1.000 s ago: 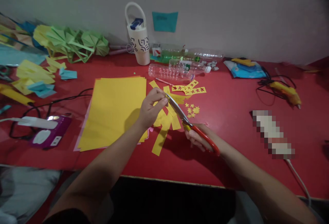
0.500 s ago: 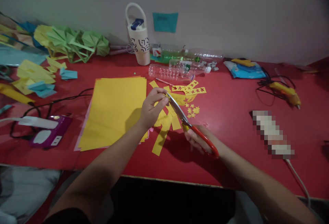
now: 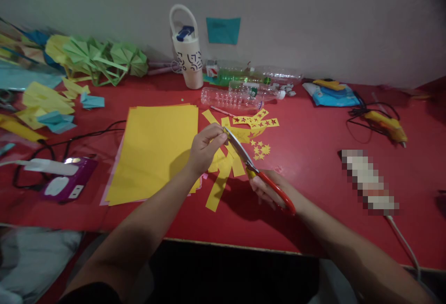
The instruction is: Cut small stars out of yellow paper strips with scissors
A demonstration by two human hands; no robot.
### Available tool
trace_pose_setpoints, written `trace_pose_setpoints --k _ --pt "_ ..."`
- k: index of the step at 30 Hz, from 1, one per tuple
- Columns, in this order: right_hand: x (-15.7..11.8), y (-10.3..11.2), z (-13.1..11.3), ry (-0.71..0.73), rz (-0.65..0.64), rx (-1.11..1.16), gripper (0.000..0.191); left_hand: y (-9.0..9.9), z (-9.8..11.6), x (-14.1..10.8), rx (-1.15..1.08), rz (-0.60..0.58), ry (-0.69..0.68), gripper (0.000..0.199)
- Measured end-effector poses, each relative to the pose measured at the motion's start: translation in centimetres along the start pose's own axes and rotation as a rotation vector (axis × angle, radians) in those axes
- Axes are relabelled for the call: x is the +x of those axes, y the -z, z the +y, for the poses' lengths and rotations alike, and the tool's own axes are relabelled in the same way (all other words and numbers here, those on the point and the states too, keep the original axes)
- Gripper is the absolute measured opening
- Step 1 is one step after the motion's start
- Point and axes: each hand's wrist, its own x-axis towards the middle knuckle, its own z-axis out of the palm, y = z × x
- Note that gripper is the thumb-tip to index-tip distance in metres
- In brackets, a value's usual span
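Observation:
My right hand (image 3: 266,190) is wrapped round the red handles of a pair of scissors (image 3: 275,188). Their blades point up and left to the fingertips of my left hand (image 3: 207,148), which pinch a small bit of yellow paper. Beneath and beside the hands lie loose yellow paper strips (image 3: 219,192). To the right of the blades is a group of small yellow cut-out stars (image 3: 259,149). Behind them are strips with star-shaped holes (image 3: 272,122). A stack of yellow sheets (image 3: 153,150) lies left of my left hand.
Clear plastic bottles (image 3: 232,98) and a white tumbler (image 3: 192,62) stand or lie at the back. A yellow glue gun (image 3: 386,125) is at the right, a purple power strip (image 3: 68,181) at the left. Folded green paper (image 3: 94,57) sits back left.
The fingers of my left hand have closed in slightly near the blade tips. Otherwise the hands and scissors hold almost the same position.

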Motion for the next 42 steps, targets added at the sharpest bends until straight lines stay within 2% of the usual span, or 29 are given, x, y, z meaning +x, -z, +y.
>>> trace_pose_setpoints --k 9,17,23,31,34,38,41,42 --pt "-0.2 0.0 -0.3 0.0 -0.019 0.023 0.052 -0.3 0.1 -0.4 0.021 0.078 -0.071 0.025" --pt "-0.2 -0.3 -0.4 -0.038 0.001 0.006 0.051 -0.3 0.0 -0.4 0.011 0.075 -0.044 0.025" --pt "-0.1 -0.3 -0.9 -0.068 0.018 -0.013 0.053 -0.3 -0.1 -0.4 -0.006 0.077 -0.072 0.026" --pt "0.1 -0.2 -0.6 -0.025 0.006 -0.015 0.047 -0.3 -0.4 -0.3 -0.027 0.104 -0.088 0.026" --pt "0.1 0.0 -0.6 0.025 0.027 0.01 0.046 -0.2 -0.5 -0.1 -0.119 0.115 -0.026 0.027" --pt "0.3 0.9 -0.9 0.145 0.234 0.002 0.046 -0.3 -0.7 0.2 -0.323 0.088 0.186 0.026" --pt "0.6 2.0 -1.0 0.22 0.378 0.019 0.044 -0.6 -0.6 0.3 -0.432 0.001 0.342 0.024" --pt "0.7 2.3 -1.0 0.232 0.378 0.026 0.042 -0.8 -0.6 0.3 -0.444 -0.051 0.374 0.024"
